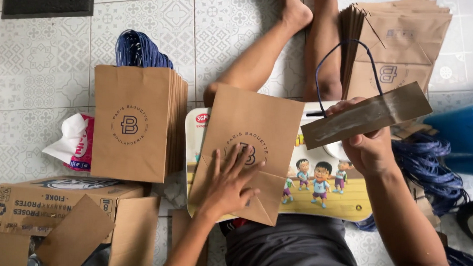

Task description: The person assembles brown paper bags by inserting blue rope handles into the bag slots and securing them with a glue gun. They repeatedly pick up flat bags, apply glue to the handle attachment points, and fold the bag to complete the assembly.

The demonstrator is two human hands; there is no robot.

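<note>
My left hand (229,184) lies flat, fingers spread, on a brown paper bag (249,132) that rests folded on a small cartoon-printed lap table (328,198) over my legs. My right hand (367,144) holds up a brown cardboard strip (367,115) with a dark blue cord handle (344,61) looping above it; the strip hovers over the table's right side, just right of the bag.
A stack of finished bags with blue handles (134,121) stands at left. Unfinished bags (396,43) are piled top right. Blue cords (426,168) lie at right beside a blue tub (464,135). A cardboard box (45,200) and tissue pack (77,141) sit at left.
</note>
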